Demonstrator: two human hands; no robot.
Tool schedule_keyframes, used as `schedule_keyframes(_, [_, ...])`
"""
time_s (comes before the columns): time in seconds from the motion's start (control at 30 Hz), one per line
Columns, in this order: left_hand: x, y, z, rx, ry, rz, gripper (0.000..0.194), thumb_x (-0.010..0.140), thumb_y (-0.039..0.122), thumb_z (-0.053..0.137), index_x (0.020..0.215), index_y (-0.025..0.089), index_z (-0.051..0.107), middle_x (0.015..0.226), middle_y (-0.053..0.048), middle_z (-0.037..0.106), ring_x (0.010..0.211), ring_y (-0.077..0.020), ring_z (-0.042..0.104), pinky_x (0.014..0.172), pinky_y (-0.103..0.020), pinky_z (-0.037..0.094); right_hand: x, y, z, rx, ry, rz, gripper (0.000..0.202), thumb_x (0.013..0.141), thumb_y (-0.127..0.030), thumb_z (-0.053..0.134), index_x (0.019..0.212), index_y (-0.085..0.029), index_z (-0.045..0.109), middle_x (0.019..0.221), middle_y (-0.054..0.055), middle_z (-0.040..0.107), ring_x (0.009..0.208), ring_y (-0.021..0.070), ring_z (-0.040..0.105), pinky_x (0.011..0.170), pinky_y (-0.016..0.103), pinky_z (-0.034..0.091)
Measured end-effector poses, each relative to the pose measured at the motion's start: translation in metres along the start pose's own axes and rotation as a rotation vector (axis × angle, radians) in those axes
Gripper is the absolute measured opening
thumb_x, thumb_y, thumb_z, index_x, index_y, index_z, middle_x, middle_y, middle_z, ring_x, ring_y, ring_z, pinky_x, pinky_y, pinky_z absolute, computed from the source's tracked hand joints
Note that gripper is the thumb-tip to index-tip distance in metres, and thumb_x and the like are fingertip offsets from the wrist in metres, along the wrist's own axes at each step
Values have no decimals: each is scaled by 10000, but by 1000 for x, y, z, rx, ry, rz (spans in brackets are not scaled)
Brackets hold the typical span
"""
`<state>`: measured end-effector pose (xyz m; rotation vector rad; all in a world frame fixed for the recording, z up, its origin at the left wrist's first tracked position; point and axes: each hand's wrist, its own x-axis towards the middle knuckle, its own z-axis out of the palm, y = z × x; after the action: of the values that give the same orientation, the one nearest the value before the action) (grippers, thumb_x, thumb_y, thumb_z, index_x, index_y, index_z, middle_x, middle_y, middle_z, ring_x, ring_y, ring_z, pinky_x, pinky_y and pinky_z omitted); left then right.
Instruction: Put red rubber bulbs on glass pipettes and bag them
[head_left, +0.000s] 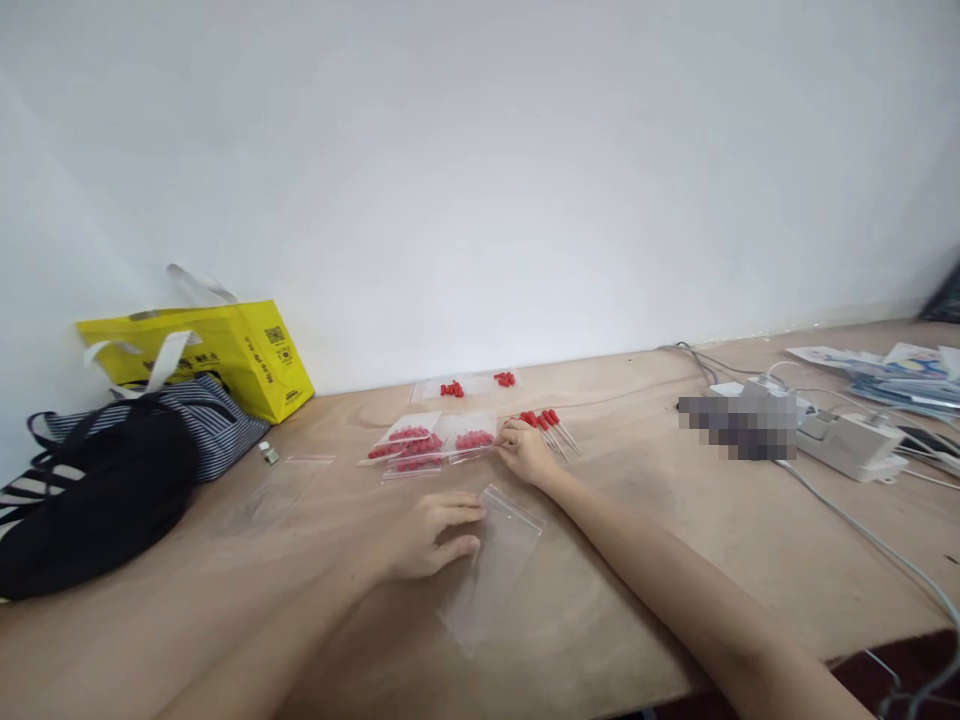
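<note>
My right hand (pixel 523 452) is closed, its fingertips pinching the edge of a clear zip bag (pixel 472 422) with red pieces inside. Beside that bag lie more filled zip bags (pixel 409 447), partly overlapping. Just right of my right hand is a small bunch of red-tipped sticks (pixel 551 425), fanned out on the table. My left hand (pixel 433 535) is open, thumb apart from the fingers, at the left edge of an empty clear zip bag (pixel 499 565) lying flat; whether it touches the bag I cannot tell.
Loose red pieces (pixel 452 389) rest on clear plastic by the wall. Another clear bag (pixel 274 490) lies left, near a tiny bottle (pixel 268 453). A yellow bag (pixel 255 360) and a black bag (pixel 112 500) stand left. Power strips (pixel 847 445), cables and papers (pixel 900 370) occupy the right.
</note>
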<state>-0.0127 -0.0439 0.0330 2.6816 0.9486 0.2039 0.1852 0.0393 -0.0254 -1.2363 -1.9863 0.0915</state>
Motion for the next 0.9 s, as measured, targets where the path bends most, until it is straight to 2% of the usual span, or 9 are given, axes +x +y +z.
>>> schedule_keyframes(0.1, [-9,-16,1,-28,-149,81,461,793,446,443,1224,284,423,1337,-19,367,1231,-210,317,1011,-385,263,-4,-3,-8,-34,3,38,128,765,-240,556,660,-174,589,752,22,580,749,131,523,701,235,368])
schedule_keyframes(0.2, [-12,-1,14,44,-123,-68,525,799,492,395,1268,259,365,1371,-38,300,1239,-233,295,1008,-413,260,-8,3,-21,-96,34,143,181,810,-290,484,712,-192,601,825,37,598,841,153,519,793,279,334])
schedule_keyframes(0.3, [-9,25,23,195,-6,-286,551,814,521,311,1241,191,423,1304,-115,402,1141,-309,407,926,-490,324,-12,24,-36,-176,86,351,161,800,-272,469,832,-195,607,933,74,592,943,195,496,828,316,318])
schedule_keyframes(0.37, [-5,35,20,263,20,-337,561,798,545,322,1184,175,492,1195,-152,508,1069,-345,458,869,-533,344,-14,42,-44,-222,102,524,196,773,-266,484,891,-160,598,943,121,589,946,226,505,794,324,343])
schedule_keyframes(0.47, [2,27,5,241,-4,-63,441,798,469,409,1165,244,502,1275,-89,443,1191,-309,344,973,-506,250,-15,65,-51,-234,63,716,300,730,-312,526,949,-115,580,901,151,610,867,241,558,705,305,389])
schedule_keyframes(0.53, [5,12,-3,164,-99,161,399,808,401,432,1194,305,458,1342,-16,359,1250,-245,266,1034,-445,184,-13,74,-51,-218,22,782,347,703,-341,549,961,-110,575,891,150,622,816,239,582,653,290,405])
schedule_keyframes(0.6, [6,-1,-3,90,-169,225,421,814,386,428,1231,324,403,1360,11,326,1261,-212,250,1046,-409,183,-11,78,-49,-198,-13,817,352,678,-346,568,944,-117,582,884,148,631,780,233,596,616,277,410])
schedule_keyframes(0.73, [4,1,19,54,-100,-7,458,835,447,351,1268,296,352,1383,-16,278,1259,-225,253,1025,-425,230,-6,80,-45,-164,-50,859,231,639,-295,596,794,-127,621,797,151,647,745,239,605,584,268,405])
schedule_keyframes(0.9, [5,40,46,172,84,-292,554,803,538,327,1226,198,442,1283,-129,424,1168,-329,366,954,-520,279,-6,79,-44,-74,-39,879,163,652,-306,577,627,-152,624,635,111,639,643,217,606,541,255,392])
